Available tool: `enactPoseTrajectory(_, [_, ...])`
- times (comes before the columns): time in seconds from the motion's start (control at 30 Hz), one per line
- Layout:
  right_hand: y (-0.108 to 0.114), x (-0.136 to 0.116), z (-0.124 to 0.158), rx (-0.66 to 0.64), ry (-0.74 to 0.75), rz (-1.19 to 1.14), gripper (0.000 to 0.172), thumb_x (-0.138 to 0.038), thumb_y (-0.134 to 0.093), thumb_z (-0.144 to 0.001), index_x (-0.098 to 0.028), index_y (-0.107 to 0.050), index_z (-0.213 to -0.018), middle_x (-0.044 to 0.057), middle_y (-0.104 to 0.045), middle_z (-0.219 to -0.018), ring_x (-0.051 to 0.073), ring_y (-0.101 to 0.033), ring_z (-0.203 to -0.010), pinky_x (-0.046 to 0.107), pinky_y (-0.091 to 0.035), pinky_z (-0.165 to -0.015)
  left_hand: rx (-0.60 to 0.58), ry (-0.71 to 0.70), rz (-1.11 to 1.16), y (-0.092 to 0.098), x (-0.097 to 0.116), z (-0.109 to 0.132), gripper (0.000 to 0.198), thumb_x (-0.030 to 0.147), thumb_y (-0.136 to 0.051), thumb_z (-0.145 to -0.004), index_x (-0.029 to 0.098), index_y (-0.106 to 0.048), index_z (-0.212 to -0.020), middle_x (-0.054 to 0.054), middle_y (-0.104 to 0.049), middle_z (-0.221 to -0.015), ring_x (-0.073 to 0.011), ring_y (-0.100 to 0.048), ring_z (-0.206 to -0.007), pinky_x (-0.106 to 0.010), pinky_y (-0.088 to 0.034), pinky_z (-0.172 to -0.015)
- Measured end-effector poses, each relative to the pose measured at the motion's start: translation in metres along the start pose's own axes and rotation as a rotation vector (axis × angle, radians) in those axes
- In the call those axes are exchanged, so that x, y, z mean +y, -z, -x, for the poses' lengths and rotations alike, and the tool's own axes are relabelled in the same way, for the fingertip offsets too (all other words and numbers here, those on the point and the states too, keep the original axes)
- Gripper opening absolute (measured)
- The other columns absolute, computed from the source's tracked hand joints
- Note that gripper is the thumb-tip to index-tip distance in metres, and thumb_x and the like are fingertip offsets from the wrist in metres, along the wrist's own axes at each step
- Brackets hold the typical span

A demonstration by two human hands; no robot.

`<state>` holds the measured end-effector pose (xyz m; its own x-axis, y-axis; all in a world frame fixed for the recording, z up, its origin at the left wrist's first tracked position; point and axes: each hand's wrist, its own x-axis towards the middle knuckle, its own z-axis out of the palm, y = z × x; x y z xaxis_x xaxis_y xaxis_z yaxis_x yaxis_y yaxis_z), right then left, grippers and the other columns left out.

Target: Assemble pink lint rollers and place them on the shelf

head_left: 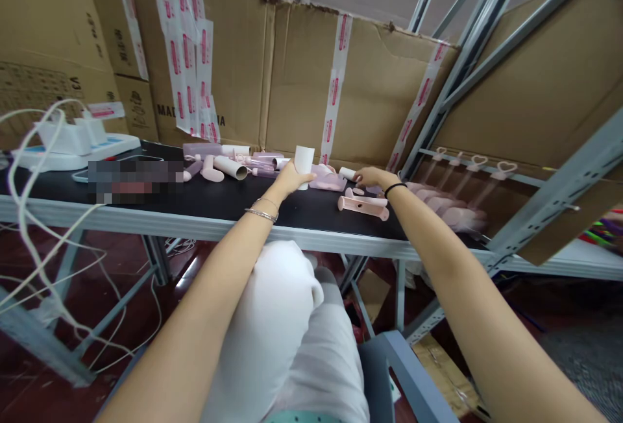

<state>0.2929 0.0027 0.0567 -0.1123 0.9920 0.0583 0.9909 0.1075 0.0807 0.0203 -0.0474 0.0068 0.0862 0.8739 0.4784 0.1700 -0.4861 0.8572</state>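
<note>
My left hand (290, 180) is wrapped round a white cardboard tube (304, 159), which stands nearly upright above the black tabletop. Farther right, my right hand (374, 178) is low among small pink parts, its fingers bent and pressed together; what they hold, if anything, is hidden. A short white tube (346, 174) lies just left of those fingers. In front of them rests a long pink plastic piece (363, 206) with rounded ends. Between my hands lies a translucent pink piece (328, 179).
Cardboard tubes (230, 167) and pink plastic parts (212, 170) lie along the back left. Pink pieces with heart-shaped tops (477, 162) stand by the metal shelf frame at right. A power strip (78, 150) with white cables sits at left. A cardboard wall (296, 79) closes the back.
</note>
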Motion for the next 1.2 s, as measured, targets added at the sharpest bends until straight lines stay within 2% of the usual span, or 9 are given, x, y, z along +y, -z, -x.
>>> enactPoseTrajectory(0.13, [-0.022,0.007,-0.007,-0.112,-0.030,-0.027,0.038,-0.016,-0.071,-0.067,-0.024,-0.074,-0.104,0.002,-0.075,-0.086,0.016,-0.066,-0.072,0.025,-0.050,-0.066,-0.060,0.032,-0.017,0.001,-0.001,0.002,0.057,0.022,-0.082,-0.059,0.008,-0.055,-0.108,-0.015,-0.065,-0.112,-0.0216,-0.060,-0.100,-0.035,-0.048,-0.090])
enactPoseTrajectory(0.23, [-0.019,0.007,-0.007,-0.063,-0.021,-0.045,0.032,-0.015,-0.067,-0.069,-0.019,-0.075,-0.100,0.004,-0.074,-0.082,0.016,-0.065,-0.069,0.024,-0.048,-0.064,-0.197,0.071,0.032,0.001,0.000,0.006,0.063,0.024,-0.085,-0.053,0.010,-0.058,-0.108,-0.012,-0.066,-0.111,-0.0220,-0.061,-0.100,-0.034,-0.048,-0.090])
enactPoseTrajectory(0.33, [-0.002,-0.004,-0.001,0.114,0.023,-0.056,0.030,-0.019,-0.055,-0.082,-0.015,-0.074,-0.105,0.008,-0.072,-0.094,0.019,-0.065,-0.084,0.025,-0.047,-0.073,-0.305,0.104,0.067,0.000,0.001,0.011,0.064,0.026,-0.086,-0.051,0.012,-0.060,-0.108,-0.010,-0.067,-0.107,-0.0211,-0.061,-0.096,-0.034,-0.047,-0.090])
enactPoseTrajectory(0.4, [0.011,-0.023,0.006,0.335,0.094,-0.086,0.034,-0.020,-0.046,-0.087,-0.013,-0.072,-0.109,0.010,-0.070,-0.103,0.020,-0.062,-0.094,0.026,-0.046,-0.082,-0.337,0.104,0.100,0.000,0.002,0.012,0.060,0.024,-0.085,-0.051,0.012,-0.061,-0.105,-0.008,-0.067,-0.102,-0.0196,-0.060,-0.092,-0.034,-0.046,-0.089])
enactPoseTrajectory(0.47, [0.022,-0.052,0.016,0.607,0.258,-0.175,0.032,-0.020,-0.047,-0.087,-0.014,-0.073,-0.104,0.010,-0.068,-0.101,0.020,-0.061,-0.092,0.028,-0.046,-0.084,-0.355,0.095,0.135,0.000,0.002,0.013,0.055,0.022,-0.084,-0.051,0.012,-0.061,-0.100,-0.006,-0.066,-0.096,-0.0178,-0.059,-0.088,-0.033,-0.046,-0.087])
enactPoseTrajectory(0.53, [0.028,-0.083,0.026,0.698,0.475,-0.278,0.029,-0.020,-0.050,-0.087,-0.018,-0.075,-0.101,0.008,-0.067,-0.097,0.019,-0.060,-0.086,0.029,-0.048,-0.082,-0.361,0.087,0.142,0.000,0.003,0.013,0.049,0.020,-0.083,-0.051,0.013,-0.061,-0.094,-0.003,-0.065,-0.090,-0.0163,-0.058,-0.084,-0.032,-0.046,-0.085])
enactPoseTrajectory(0.7, [0.024,-0.121,0.041,0.610,0.679,-0.301,0.041,-0.003,-0.044,-0.079,-0.016,-0.076,-0.101,0.011,-0.066,-0.103,0.019,-0.062,-0.090,0.030,-0.049,-0.084,-0.338,0.091,0.070,0.000,0.005,0.013,0.042,0.021,-0.080,-0.054,0.015,-0.060,-0.091,-0.001,-0.062,-0.083,-0.0151,-0.055,-0.079,-0.030,-0.043,-0.081])
enactPoseTrajectory(0.87, [0.014,-0.104,0.046,0.566,0.695,-0.265,0.062,0.006,-0.039,-0.068,-0.015,-0.069,-0.118,0.012,-0.067,-0.113,0.023,-0.061,-0.104,0.034,-0.047,-0.093,-0.378,0.074,0.067,-0.001,0.005,0.013,0.042,0.024,-0.080,-0.054,0.015,-0.060,-0.090,0.000,-0.060,-0.082,-0.0141,-0.053,-0.076,-0.028,-0.042,-0.076])
enactPoseTrajectory(1.2, [0.006,-0.097,0.058,0.616,0.714,-0.302,0.057,0.000,-0.037,-0.075,-0.015,-0.066,-0.121,0.011,-0.068,-0.115,0.023,-0.063,-0.104,0.035,-0.049,-0.094,-0.416,0.120,0.152,0.000,0.009,0.017,0.043,0.024,-0.080,-0.050,0.017,-0.056,-0.085,0.002,-0.056,-0.079,-0.0130,-0.050,-0.074,-0.028,-0.040,-0.076])
